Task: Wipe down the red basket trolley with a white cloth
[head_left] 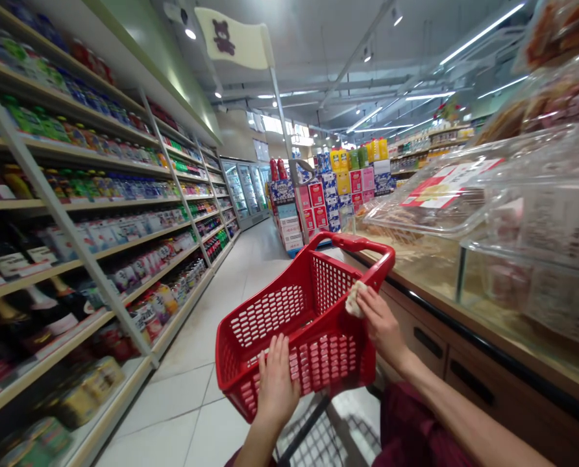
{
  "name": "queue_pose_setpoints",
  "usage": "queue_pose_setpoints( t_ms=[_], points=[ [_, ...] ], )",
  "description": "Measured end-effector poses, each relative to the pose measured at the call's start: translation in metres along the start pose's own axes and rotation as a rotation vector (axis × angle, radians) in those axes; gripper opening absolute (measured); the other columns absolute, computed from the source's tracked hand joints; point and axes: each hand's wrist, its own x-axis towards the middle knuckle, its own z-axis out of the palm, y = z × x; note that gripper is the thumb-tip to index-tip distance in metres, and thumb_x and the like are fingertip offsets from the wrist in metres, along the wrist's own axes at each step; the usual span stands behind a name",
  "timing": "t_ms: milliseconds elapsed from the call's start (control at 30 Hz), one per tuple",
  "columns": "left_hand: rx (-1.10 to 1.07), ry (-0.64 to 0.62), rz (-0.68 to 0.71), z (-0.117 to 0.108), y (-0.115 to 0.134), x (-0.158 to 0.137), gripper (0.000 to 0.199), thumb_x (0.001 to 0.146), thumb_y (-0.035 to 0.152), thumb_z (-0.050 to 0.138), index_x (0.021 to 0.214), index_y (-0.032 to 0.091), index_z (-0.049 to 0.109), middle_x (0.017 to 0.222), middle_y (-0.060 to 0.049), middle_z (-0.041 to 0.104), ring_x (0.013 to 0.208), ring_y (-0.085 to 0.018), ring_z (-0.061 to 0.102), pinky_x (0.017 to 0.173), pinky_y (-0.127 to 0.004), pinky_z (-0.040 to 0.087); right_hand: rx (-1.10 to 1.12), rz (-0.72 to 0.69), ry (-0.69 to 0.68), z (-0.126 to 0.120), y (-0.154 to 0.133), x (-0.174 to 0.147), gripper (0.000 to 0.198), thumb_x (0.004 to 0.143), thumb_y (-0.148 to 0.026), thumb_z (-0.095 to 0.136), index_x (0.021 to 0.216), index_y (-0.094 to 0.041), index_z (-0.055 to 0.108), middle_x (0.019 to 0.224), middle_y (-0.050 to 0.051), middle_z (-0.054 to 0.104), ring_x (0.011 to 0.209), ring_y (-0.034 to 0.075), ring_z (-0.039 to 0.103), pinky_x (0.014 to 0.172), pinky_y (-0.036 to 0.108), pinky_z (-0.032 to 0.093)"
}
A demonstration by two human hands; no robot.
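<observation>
A red plastic basket [270, 305] of a shopping cart, with perforated sides, sits in front of me. My left hand [276, 383] rests on its near rim and side, fingers stretched out. With my right hand [378, 319] I press a crumpled off-white cloth [355, 299] against the side, close to the handle end. Part of the cloth is hidden under my fingers. The red handle [362, 243] rises just beyond that hand. Beneath the basket shows a dark metal frame [313, 418]. A pole with a cream bear-print flag [234, 37] stands up behind the basket.
Shelves of drinks [99, 214] line the left side. To the right is a wooden counter [430, 350] with clear plastic food boxes [430, 188]. Stacked cartons [313, 207] stand ahead, and glass-door fridges [245, 188] are farther back. A tiled aisle floor [187, 389] runs between.
</observation>
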Motion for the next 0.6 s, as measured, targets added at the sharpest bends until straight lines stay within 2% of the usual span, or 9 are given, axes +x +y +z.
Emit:
queue_pose_setpoints(
  t_ms=[67, 233, 300, 400, 467, 600],
  points=[
    [-0.003, -0.001, 0.004, 0.000, 0.001, 0.000, 0.074, 0.060, 0.008, 0.039, 0.133, 0.009, 0.024, 0.142, -0.007, 0.022, 0.131, -0.020, 0.013, 0.107, -0.043, 0.011, -0.037, 0.002, 0.007, 0.005, 0.000, 0.005, 0.049, 0.078, -0.003, 0.031, 0.123, -0.017, 0.047, 0.130, 0.010, 0.043, 0.125, 0.020, 0.030, 0.099, 0.047, 0.033],
    [-0.010, -0.049, 0.018, -0.001, 0.000, 0.001, 0.076, 0.059, 0.007, 0.039, 0.133, 0.009, 0.022, 0.142, -0.007, 0.020, 0.132, -0.019, 0.012, 0.108, -0.041, 0.011, -0.079, -0.058, -0.207, 0.026, -0.005, -0.038, 0.047, 0.077, -0.003, 0.034, 0.116, -0.018, 0.053, 0.118, 0.009, 0.055, 0.115, 0.020, 0.046, 0.087, 0.038, 0.048],
    [-0.009, -0.043, 0.015, -0.001, -0.001, 0.002, 0.076, 0.059, 0.007, 0.038, 0.133, 0.008, 0.022, 0.143, -0.007, 0.020, 0.132, -0.019, 0.012, 0.108, -0.041, 0.010, -0.053, -0.062, -0.182, 0.024, -0.010, -0.030, 0.046, 0.078, -0.004, 0.034, 0.118, -0.019, 0.051, 0.121, 0.008, 0.053, 0.118, 0.020, 0.042, 0.091, 0.040, 0.045],
    [-0.019, -0.016, 0.018, 0.001, -0.002, 0.001, 0.074, 0.060, 0.008, 0.039, 0.133, 0.008, 0.022, 0.143, -0.008, 0.020, 0.132, -0.019, 0.011, 0.108, -0.041, 0.009, -0.012, -0.042, -0.046, 0.018, -0.018, 0.002, 0.046, 0.081, -0.005, 0.031, 0.123, -0.017, 0.046, 0.128, 0.009, 0.045, 0.125, 0.020, 0.029, 0.099, 0.046, 0.034],
    [-0.034, -0.005, 0.026, 0.002, -0.002, 0.000, 0.074, 0.061, 0.008, 0.039, 0.133, 0.009, 0.022, 0.143, -0.008, 0.020, 0.132, -0.019, 0.010, 0.108, -0.041, 0.008, 0.006, -0.034, -0.017, 0.020, -0.022, 0.006, 0.047, 0.082, -0.004, 0.031, 0.124, -0.017, 0.045, 0.129, 0.010, 0.044, 0.126, 0.020, 0.027, 0.100, 0.046, 0.033],
    [-0.049, -0.047, 0.022, 0.001, -0.003, -0.001, 0.076, 0.060, 0.008, 0.039, 0.134, 0.009, 0.021, 0.143, -0.007, 0.018, 0.132, -0.019, 0.009, 0.108, -0.041, 0.008, 0.029, -0.086, -0.145, 0.038, -0.028, -0.043, 0.048, 0.080, -0.004, 0.034, 0.122, -0.022, 0.048, 0.121, 0.007, 0.053, 0.120, 0.019, 0.039, 0.092, 0.039, 0.044]
  ],
)
